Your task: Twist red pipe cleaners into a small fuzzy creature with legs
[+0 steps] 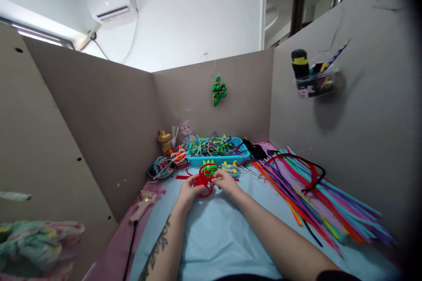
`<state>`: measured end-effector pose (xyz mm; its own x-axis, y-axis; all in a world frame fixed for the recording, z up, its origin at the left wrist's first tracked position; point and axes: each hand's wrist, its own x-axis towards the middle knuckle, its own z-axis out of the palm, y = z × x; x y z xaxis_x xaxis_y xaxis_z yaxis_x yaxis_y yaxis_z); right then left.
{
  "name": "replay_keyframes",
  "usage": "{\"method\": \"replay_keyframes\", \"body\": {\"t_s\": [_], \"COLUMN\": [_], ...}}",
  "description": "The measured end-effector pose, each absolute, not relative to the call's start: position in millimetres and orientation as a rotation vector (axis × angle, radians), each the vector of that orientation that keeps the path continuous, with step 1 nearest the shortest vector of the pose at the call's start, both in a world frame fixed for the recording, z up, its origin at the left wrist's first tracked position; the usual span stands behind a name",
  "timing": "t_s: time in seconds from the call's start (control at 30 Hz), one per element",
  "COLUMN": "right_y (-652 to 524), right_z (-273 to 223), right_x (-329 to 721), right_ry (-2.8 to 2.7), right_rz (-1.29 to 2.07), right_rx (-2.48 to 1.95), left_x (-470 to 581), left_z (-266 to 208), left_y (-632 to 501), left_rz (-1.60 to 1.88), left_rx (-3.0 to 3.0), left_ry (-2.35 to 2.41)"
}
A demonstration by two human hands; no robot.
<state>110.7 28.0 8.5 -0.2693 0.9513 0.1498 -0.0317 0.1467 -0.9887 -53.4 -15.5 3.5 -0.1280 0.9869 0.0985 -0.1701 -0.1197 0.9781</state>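
Note:
My left hand (190,190) pinches the left side of a red pipe-cleaner piece (203,180), a compact coil with loops standing out from it. My right hand (227,183) has its fingertips closed on the same piece at the right. Just behind it sits a bright green pipe-cleaner figure (209,167) with pointed tips and a dark eye, partly covered by the red loops. A yellow and blue figure (230,167) lies beyond my right hand. Short red strips (183,177) rest to the left of my fingers.
A blue tray (217,160) of tangled pipe-cleaner offcuts stands behind. Long coloured pipe cleaners (316,193) spread over the right side, near metal pliers or scissors (255,173). At left are a pink glue gun (144,206) with a cord and a dark bowl (161,169). Grey partitions surround the table.

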Motion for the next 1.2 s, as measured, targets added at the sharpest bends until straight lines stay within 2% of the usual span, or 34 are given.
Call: {"method": "replay_keyframes", "body": {"t_s": [0.33, 0.5, 0.73, 0.87, 1.07, 1.2], "right_y": [16.5, 11.5, -4.4, -1.2, 4.4, -1.1], "right_z": [8.0, 9.9, 10.7, 4.1, -1.2, 4.7], "right_x": [107.0, 107.3, 100.4, 89.5, 89.7, 96.3], "right_ry": [-1.356, -1.466, -1.435, -1.405, -1.531, -1.535], "right_rz": [1.449, 1.449, 1.67, 1.449, 0.705, 0.388], "right_rx": [-0.951, -0.753, -0.6, -0.659, -0.871, -0.893], "left_x": [-49.7, -47.8, -40.8, -33.9, -32.9, -32.1], "left_z": [12.6, 12.0, 18.8, 22.4, 20.8, 21.8], "left_y": [-20.2, -18.8, -23.4, -25.1, -24.2, -25.7], "left_rz": [1.455, 1.494, 1.551, 1.553, 1.592, 1.59], "left_rx": [1.03, 1.01, 0.931, 0.908, 0.909, 0.873], "left_ry": [0.958, 0.955, 0.97, 0.976, 0.925, 0.9]}}
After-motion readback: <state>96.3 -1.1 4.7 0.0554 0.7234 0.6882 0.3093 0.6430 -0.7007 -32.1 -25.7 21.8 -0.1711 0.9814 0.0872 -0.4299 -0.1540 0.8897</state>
